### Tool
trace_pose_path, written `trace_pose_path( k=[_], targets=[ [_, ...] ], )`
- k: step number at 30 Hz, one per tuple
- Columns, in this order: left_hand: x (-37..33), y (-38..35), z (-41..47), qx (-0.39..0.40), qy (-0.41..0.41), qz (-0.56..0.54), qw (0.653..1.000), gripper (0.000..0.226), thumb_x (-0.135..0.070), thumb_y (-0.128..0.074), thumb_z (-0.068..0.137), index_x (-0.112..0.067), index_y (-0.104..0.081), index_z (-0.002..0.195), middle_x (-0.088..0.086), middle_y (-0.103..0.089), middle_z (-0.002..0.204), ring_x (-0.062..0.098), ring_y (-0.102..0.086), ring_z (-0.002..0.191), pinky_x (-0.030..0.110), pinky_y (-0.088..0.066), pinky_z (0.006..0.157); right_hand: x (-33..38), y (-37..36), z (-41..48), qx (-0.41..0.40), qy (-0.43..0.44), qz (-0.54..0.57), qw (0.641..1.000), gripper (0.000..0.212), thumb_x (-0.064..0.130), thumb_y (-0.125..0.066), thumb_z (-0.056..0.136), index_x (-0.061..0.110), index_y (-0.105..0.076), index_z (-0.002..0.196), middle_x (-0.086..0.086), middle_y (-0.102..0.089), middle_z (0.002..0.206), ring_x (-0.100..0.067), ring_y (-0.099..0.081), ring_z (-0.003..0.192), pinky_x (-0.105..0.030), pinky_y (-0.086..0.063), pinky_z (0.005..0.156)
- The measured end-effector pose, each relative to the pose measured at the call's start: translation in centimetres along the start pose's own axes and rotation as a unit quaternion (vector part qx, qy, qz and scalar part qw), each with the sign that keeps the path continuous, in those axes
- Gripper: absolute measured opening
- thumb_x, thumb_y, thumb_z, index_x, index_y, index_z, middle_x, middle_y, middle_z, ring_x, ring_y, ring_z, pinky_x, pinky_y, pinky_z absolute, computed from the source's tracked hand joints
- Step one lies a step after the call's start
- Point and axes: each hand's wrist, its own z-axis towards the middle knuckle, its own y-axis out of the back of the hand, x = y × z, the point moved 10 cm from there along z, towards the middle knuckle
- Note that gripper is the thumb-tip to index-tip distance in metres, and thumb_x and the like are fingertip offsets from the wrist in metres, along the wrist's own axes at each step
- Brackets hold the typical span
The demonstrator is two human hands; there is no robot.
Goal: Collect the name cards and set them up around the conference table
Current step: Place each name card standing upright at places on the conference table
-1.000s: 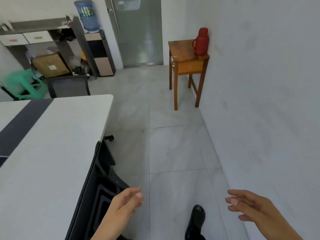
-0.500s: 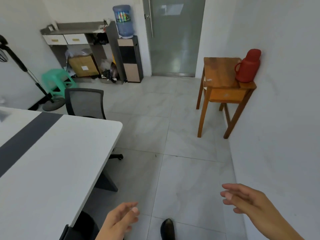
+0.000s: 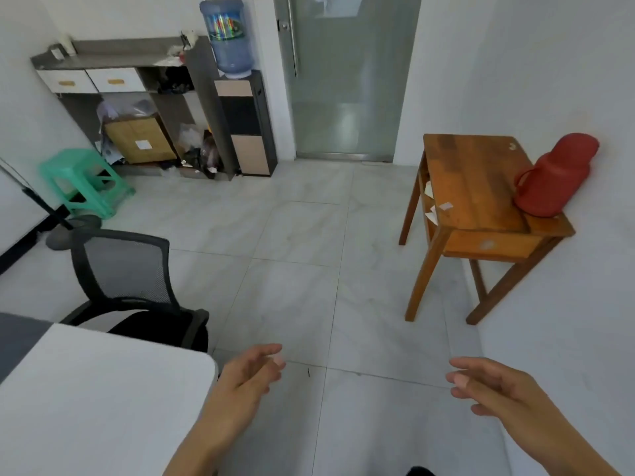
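The white conference table (image 3: pixel 103 389) fills the lower left, with its rounded corner just left of my left hand (image 3: pixel 249 374). That hand hangs over the floor, fingers loosely apart, holding nothing. My right hand (image 3: pixel 491 386) is out to the right, also empty with its fingers spread. No name cards show in this view. A wooden side table (image 3: pixel 477 187) stands against the right wall, with small white paper scraps near its left edge.
A black mesh office chair (image 3: pixel 127 280) is tucked at the table's end. On the wooden table sits a red thermos (image 3: pixel 553 176). At the back stand a green stool (image 3: pixel 86 182), cluttered grey shelves (image 3: pixel 137 97), a water dispenser (image 3: pixel 237 87) and a glass door (image 3: pixel 347 77).
The view has advanced along the table toward its far corner. The chair, wooden table and door have drawn nearer. Both hands stay empty and have risen in the frame.
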Motion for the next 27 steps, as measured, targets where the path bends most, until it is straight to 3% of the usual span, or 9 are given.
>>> trace_pose_path(
  k=[5,10,13,14,16,18,23,27],
  targets=[
    [-4.8,0.4,11.7,0.018,-0.003,0.005,1.000,0.029,-0.036,-0.062,0.078,-0.026,-0.067,0.104,0.008,-0.073,0.101,0.018,-0.069,0.093,0.028,-0.051,0.079,4.7,-0.7,12.6,0.039,-0.017,-0.001,0.999,0.017,0.018,-0.063,0.088,0.026,-0.068,0.103,0.010,-0.078,0.087,-0.005,-0.072,0.083,-0.028,-0.053,0.073],
    [-5.4,2.8,23.4,-0.019,0.061,-0.008,0.998,0.026,-0.033,-0.062,0.082,-0.025,-0.066,0.106,0.007,-0.074,0.101,0.021,-0.069,0.096,0.026,-0.050,0.076,10.8,-0.8,28.5,0.067,-0.003,-0.027,0.997,0.017,0.019,-0.065,0.088,0.027,-0.069,0.103,0.010,-0.077,0.088,-0.007,-0.072,0.084,-0.028,-0.053,0.072],
    [-7.7,5.8,28.9,-0.065,0.076,-0.018,0.995,0.015,-0.023,-0.061,0.092,-0.023,-0.066,0.106,0.012,-0.073,0.103,0.023,-0.068,0.098,0.026,-0.050,0.076,16.3,-2.4,37.2,0.103,-0.008,-0.046,0.994,0.018,0.023,-0.068,0.086,0.026,-0.069,0.104,0.003,-0.077,0.093,-0.017,-0.070,0.094,-0.038,-0.057,0.081],
    [-8.7,7.2,30.5,-0.092,0.073,-0.025,0.993,0.015,-0.019,-0.060,0.092,-0.023,-0.067,0.105,0.011,-0.074,0.101,0.022,-0.069,0.097,0.028,-0.051,0.077,18.5,-3.3,39.7,0.117,-0.004,-0.052,0.992,0.018,0.024,-0.067,0.087,0.026,-0.069,0.105,0.001,-0.076,0.095,-0.015,-0.070,0.094,-0.035,-0.057,0.080],
    [-9.4,10.2,33.3,-0.148,0.075,-0.042,0.985,0.017,-0.016,-0.058,0.092,-0.023,-0.068,0.104,0.003,-0.076,0.096,0.018,-0.071,0.092,0.030,-0.052,0.078,23.8,-5.8,44.9,0.152,0.031,-0.076,0.985,0.017,0.023,-0.066,0.088,0.027,-0.069,0.104,0.001,-0.076,0.093,-0.009,-0.071,0.086,-0.026,-0.053,0.074],
    [-9.4,12.7,35.0,-0.188,0.091,-0.068,0.976,0.018,-0.016,-0.055,0.094,-0.024,-0.067,0.105,-0.004,-0.077,0.095,0.013,-0.072,0.087,0.030,-0.053,0.077,28.9,-9.3,48.9,0.190,0.066,-0.098,0.975,0.017,0.018,-0.066,0.087,0.026,-0.070,0.101,0.001,-0.077,0.092,-0.009,-0.072,0.084,-0.028,-0.051,0.073],
    [-7.3,18.1,40.0,-0.252,0.144,-0.133,0.948,0.018,-0.016,-0.058,0.092,-0.019,-0.067,0.107,0.001,-0.077,0.093,0.016,-0.072,0.086,0.028,-0.051,0.072,37.6,-19.2,58.1,0.266,0.107,-0.139,0.948,0.017,0.014,-0.067,0.086,0.025,-0.071,0.099,0.004,-0.077,0.093,-0.013,-0.073,0.085,-0.033,-0.051,0.075],
    [-6.5,24.4,46.4,-0.294,0.158,-0.173,0.926,0.020,-0.021,-0.062,0.090,-0.014,-0.067,0.109,0.010,-0.076,0.094,0.027,-0.070,0.092,0.033,-0.049,0.076,42.0,-27.2,64.7,0.301,0.110,-0.158,0.934,0.017,0.016,-0.067,0.086,0.025,-0.072,0.100,0.004,-0.077,0.092,-0.013,-0.073,0.085,-0.033,-0.051,0.076]
  ],
)
